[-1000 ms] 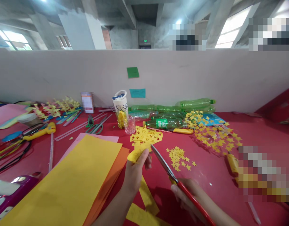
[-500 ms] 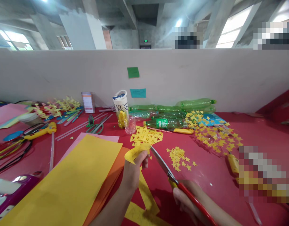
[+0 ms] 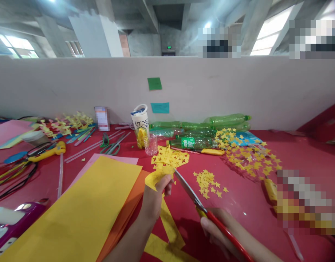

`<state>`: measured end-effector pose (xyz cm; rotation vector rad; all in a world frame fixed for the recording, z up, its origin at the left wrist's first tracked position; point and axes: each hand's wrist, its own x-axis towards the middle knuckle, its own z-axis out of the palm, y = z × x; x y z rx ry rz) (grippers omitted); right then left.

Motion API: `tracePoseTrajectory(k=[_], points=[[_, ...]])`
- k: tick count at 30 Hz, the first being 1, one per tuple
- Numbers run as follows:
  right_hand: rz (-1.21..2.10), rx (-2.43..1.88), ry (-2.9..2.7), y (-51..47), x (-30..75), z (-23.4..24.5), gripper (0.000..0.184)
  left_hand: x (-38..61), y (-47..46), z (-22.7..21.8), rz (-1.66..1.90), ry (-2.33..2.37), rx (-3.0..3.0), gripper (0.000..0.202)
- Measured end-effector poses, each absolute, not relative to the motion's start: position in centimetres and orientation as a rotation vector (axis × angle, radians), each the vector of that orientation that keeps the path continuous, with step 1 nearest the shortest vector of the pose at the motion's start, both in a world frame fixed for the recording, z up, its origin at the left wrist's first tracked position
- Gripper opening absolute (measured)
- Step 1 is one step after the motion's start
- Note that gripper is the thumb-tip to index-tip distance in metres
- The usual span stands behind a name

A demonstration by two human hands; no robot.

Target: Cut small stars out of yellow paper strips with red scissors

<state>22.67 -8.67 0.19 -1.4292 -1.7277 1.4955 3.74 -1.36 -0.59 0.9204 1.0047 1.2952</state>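
My left hand pinches a yellow paper strip just above the red table; the strip trails down toward me. My right hand grips red-handled scissors, whose blades point up-left and meet the strip's right edge near my left thumb. A small heap of cut yellow stars lies just right of the blades. Yellow paper scrap with star-shaped holes lies just beyond the strip.
Large yellow, orange and pink sheets lie at the left. Green plastic bottles, a white cup and a small glass stand by the grey partition. More stars spread at right. Glue guns, green scissors and sticks lie around.
The strip's held end and my left hand dropped slightly and shifted a little left over the second. The scissors stay at the strip's edge, barely moved.
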Motion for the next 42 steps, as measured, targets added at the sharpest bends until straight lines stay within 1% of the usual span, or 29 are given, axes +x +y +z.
tracePoseTrajectory(k=[6, 13, 17, 22, 29, 42], points=[[1.46, -1.437, -1.764, -8.6, 22.8, -0.3, 0.057, 3.6, -1.4, -0.5, 1.269, 1.028, 0.942, 0.027], [1.447, -1.447, -1.768, -8.6, 22.7, -0.1, 0.058, 3.6, -1.3, -0.6, 1.298, 1.023, 0.93, 0.025], [1.497, -1.486, -1.69, -8.7, 22.7, -0.3, 0.059, 3.6, -1.3, -0.5, 1.297, 1.033, 0.943, 0.025], [1.498, -1.463, -1.736, -8.6, 22.7, -0.3, 0.058, 3.6, -1.4, -0.4, 1.275, 1.029, 0.943, 0.025], [1.602, -1.498, -1.562, -8.7, 22.5, 0.0, 0.061, 3.5, -1.2, -0.6, 1.27, 1.019, 0.943, 0.025], [1.588, -1.446, -1.683, -8.5, 23.2, 0.5, 0.06, 2.5, -0.5, 0.2, 1.197, 1.05, 0.945, 0.024]])
